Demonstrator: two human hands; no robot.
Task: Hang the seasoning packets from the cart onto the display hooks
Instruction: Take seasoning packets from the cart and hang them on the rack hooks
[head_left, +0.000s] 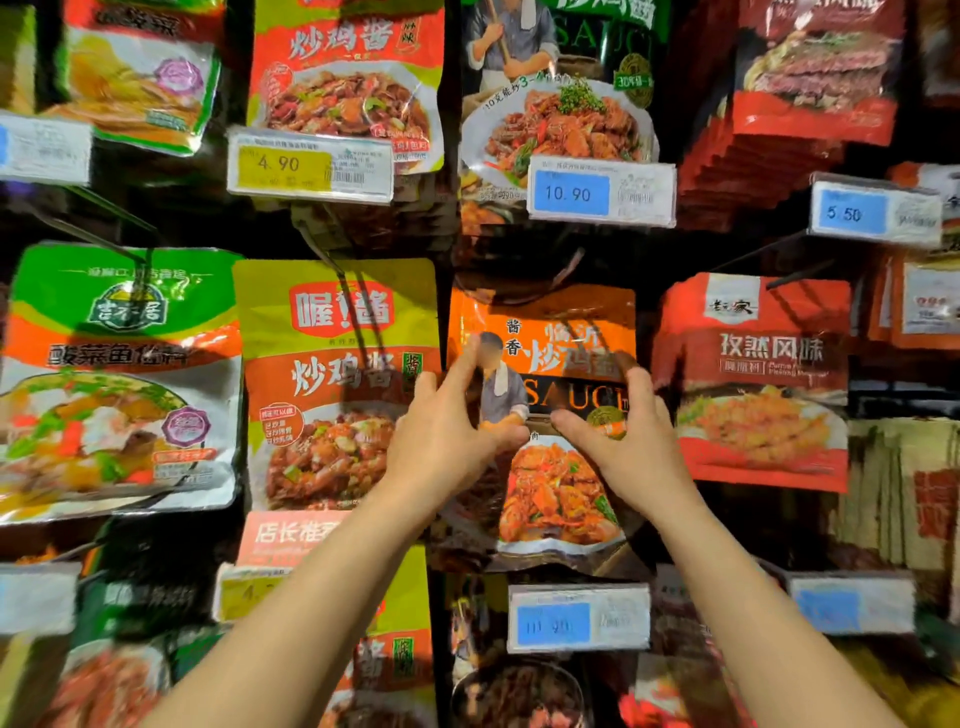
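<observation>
An orange and black sauce packet (558, 499) with a stir-fry picture hangs in the middle of the display, its top edge up by a dark hook (563, 273). My left hand (447, 431) grips its left side, index finger stretched up the front and thumb on the face. My right hand (631, 441) grips its right side, thumb pressed on the front and fingers curled round the edge. Whether the packet's hole sits on the hook is blurred. The cart is out of view.
Neighbouring packets hang close: a yellow-green and red one (337, 384) on the left, a red one (753, 384) on the right, a green one (122, 379) far left. Price tags (597, 192) jut out above, and another tag (579, 618) below the packet.
</observation>
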